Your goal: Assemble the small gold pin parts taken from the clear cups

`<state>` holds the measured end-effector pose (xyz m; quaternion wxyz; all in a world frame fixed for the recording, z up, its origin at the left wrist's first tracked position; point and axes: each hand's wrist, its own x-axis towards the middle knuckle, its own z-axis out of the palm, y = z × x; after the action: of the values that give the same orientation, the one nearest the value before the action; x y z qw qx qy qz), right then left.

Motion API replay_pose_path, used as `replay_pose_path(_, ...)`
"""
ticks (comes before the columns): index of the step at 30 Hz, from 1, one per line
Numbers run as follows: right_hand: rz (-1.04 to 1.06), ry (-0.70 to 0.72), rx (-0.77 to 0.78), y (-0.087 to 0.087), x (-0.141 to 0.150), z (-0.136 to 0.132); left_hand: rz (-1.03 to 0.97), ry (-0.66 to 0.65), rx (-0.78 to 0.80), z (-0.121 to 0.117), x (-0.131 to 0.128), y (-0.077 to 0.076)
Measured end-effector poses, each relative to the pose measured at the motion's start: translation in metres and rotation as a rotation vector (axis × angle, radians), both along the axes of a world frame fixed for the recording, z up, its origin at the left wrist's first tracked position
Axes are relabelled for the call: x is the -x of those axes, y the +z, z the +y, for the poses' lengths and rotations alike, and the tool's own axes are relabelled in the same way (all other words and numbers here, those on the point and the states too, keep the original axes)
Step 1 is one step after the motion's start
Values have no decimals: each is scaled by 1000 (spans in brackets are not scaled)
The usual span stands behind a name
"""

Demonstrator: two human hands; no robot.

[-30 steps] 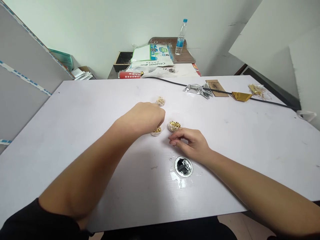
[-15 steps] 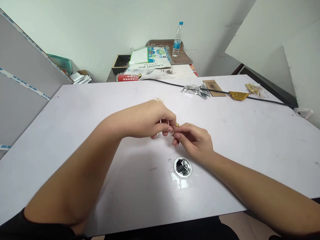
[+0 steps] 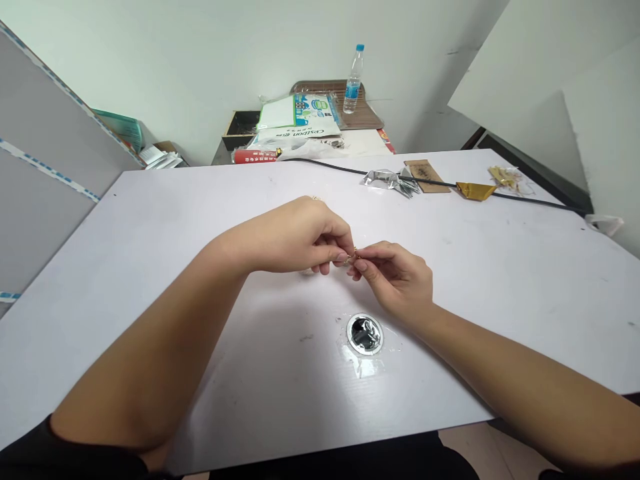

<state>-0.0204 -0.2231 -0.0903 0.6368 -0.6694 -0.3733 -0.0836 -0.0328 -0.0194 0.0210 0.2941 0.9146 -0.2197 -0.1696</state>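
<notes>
Above the middle of the white table (image 3: 280, 373), my two hands meet at the fingertips. My left hand (image 3: 320, 237), wrist bent over, is closed with thumb and forefinger pinched on a small gold-coloured piece (image 3: 355, 253). From the right, my right hand (image 3: 397, 270) pinches the same little piece between thumb and forefinger. Fingers cover most of it, so its exact kind does not show. Behind my left hand's knuckles, a bit of gold-coloured wire-like material (image 3: 317, 199) peeks out on the table.
A taped-over round hole (image 3: 365, 334) lies nearer me. Along the back run a black cable (image 3: 330, 167), a clear packet of metal pieces (image 3: 390, 180), brown cardboard (image 3: 427, 176) and a gold packet (image 3: 475, 191). Beyond stands a water bottle (image 3: 353, 83).
My right hand has shifted slightly right and my left fingertips have come a little up. The gold piece, showing above the fingertips before, is now mostly covered.
</notes>
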Motion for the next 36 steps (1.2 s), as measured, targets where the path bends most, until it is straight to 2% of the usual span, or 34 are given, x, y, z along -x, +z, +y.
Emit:
replay_pose_path(8, -20, -31, 29, 2, -1, -1, 22, 3, 91, 0, -2, -2)
replay_pose_path(17, -102, -26, 42, 0, -3, -2, 18, -32, 102, 0, -5, -8)
replay_pose_path(25, -104, -49, 72, 1, -2, -2, -65, -84, 118, -1, -6, -12)
replay_pose_path(29, -119, -56, 89, 0, -3, -2, -32, -88, 137, 0, -7, -11)
replay_pose_path(33, -140, -46, 101, 1, -3, -3, -65, -54, 144, 5, -1, -3)
replay_pose_path(36, -179, -42, 117, 3, -3, -3, -149, 44, 234, 6, 16, -3)
